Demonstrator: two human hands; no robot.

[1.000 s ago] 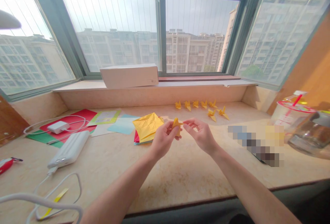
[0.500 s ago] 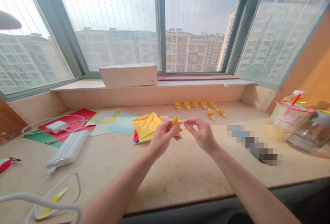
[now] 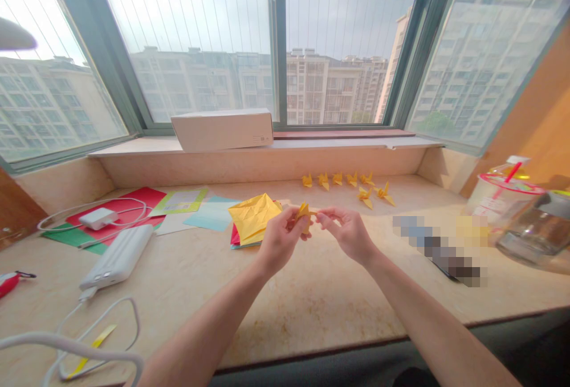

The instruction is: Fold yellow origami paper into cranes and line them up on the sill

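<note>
Above the stone counter, a small yellow origami crane [image 3: 303, 211] is held between my two hands. My left hand [image 3: 285, 234] closes on its body with thumb and fingers. At its right, my right hand [image 3: 350, 231] pinches a thin pointed end of the crane between thumb and forefinger. Just left of my left hand lies a stack of creased yellow paper sheets [image 3: 253, 219], with red and bluish sheets showing underneath. Several finished yellow paper cranes [image 3: 337, 179] stand towards the back of the counter, beyond my right hand.
On the left lie a white power bank [image 3: 118, 259], a charger [image 3: 98, 219] with looping cables and coloured sheets [image 3: 154, 198]. A white box [image 3: 222, 130] sits on the window ledge. A lidded cup [image 3: 501, 197], a glass jar [image 3: 537, 230] and a blurred-out object [image 3: 439, 250] are at right.
The crane tilts slightly between my hands, and its pinched end now looks bent or curved. My right-hand fingers have shifted a little; the other things stay put.
</note>
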